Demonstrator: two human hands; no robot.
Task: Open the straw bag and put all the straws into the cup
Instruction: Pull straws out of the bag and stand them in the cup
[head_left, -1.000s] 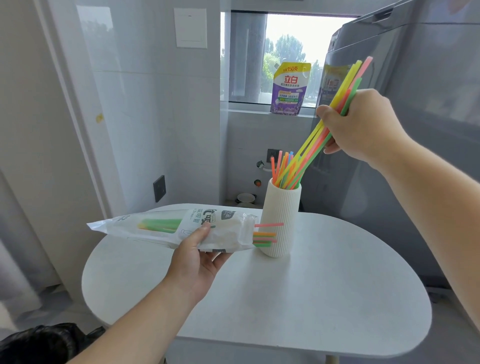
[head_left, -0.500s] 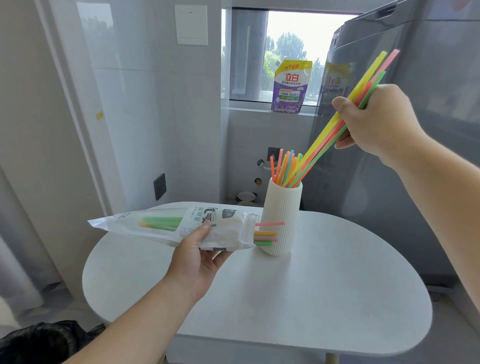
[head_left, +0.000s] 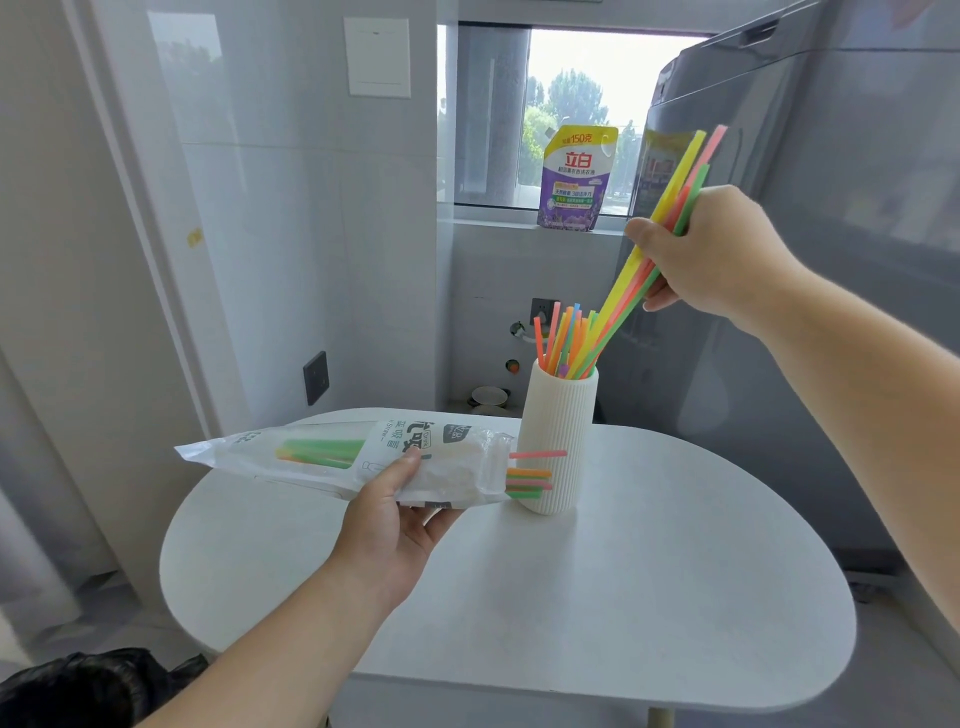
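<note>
While the right hand (head_left: 727, 254), upper right of the frame, pinches a slanted bundle of straws (head_left: 660, 244) whose lower ends sit inside the cup (head_left: 558, 436) at centre, it should release only once they drop fully. Lower left, the left hand (head_left: 395, 525) clasps the straw bag (head_left: 332, 457) over the bench (head_left: 623, 597), more straws protruding.

A cream-white, vertically ribbed ceramic cup (head_left: 559, 436) holds neon orange, pink, yellow, green and blue plastic straws (head_left: 567, 338), the white translucent plastic straw bag (head_left: 353, 457) carries dark print, and the round matte table (head_left: 649, 571) is plain white.
</note>
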